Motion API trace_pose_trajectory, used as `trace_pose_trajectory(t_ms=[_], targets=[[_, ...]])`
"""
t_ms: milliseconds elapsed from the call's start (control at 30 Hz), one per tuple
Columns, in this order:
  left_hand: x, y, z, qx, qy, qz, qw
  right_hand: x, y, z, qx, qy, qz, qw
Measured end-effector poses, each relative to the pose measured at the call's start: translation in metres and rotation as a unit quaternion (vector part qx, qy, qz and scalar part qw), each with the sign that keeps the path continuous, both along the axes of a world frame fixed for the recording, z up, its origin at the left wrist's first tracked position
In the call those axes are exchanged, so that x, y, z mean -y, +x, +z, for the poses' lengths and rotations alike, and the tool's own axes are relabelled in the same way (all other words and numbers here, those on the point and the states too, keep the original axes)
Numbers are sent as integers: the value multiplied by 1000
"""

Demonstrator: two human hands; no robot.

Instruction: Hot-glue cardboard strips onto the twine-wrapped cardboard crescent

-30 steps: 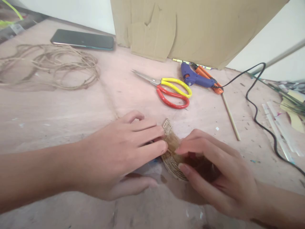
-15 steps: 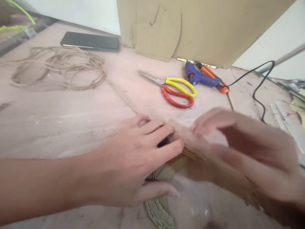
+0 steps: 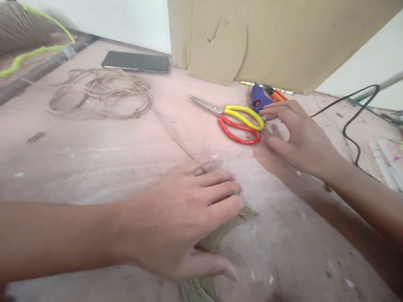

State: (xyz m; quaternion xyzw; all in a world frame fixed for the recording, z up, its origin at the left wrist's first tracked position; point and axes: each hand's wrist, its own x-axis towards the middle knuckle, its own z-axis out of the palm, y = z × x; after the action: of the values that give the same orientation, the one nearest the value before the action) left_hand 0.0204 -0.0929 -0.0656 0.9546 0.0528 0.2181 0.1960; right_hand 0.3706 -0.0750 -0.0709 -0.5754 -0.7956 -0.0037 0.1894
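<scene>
My left hand lies palm down with its fingers spread over a curved cardboard piece that is partly covered in rows of twine. Most of that piece is hidden beneath the hand. From under the fingers a strand of jute twine leads back to a loose tangle. My right hand is open, thumb and fingers apart, just right of the scissors with yellow and red handles. Its fingertips are by a blue glue gun, whose rear part the hand covers. Whether they touch it, I cannot tell.
A black phone lies behind the tangle. A cardboard sheet stands at the back. The glue gun's black cord loops to the right, near white strips. A twine spool and yellow-green cord are at far left.
My right hand has moved forward and away from the twine-covered piece to the glue gun and scissors. My left hand stays on the piece. The view has shifted slightly left.
</scene>
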Motion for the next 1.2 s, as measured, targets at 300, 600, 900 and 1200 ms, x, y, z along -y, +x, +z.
trace_pose_trajectory(t_ms=[300, 600, 900, 1200], targets=[[6, -4, 4, -40, 30, 47, 998, -22, -3, 7, 64, -12, -17, 998], [38, -52, -5, -57, 16, 119, 991, -22, 5, -2, 68, -12, -59, 996], [1, -48, 9, -45, 63, 58, 995, -31, 33, -18, 69, -11, -127, 989], [-20, -40, 11, -120, 75, -32, 989, -58, 47, -22, 90, -40, -179, 979]])
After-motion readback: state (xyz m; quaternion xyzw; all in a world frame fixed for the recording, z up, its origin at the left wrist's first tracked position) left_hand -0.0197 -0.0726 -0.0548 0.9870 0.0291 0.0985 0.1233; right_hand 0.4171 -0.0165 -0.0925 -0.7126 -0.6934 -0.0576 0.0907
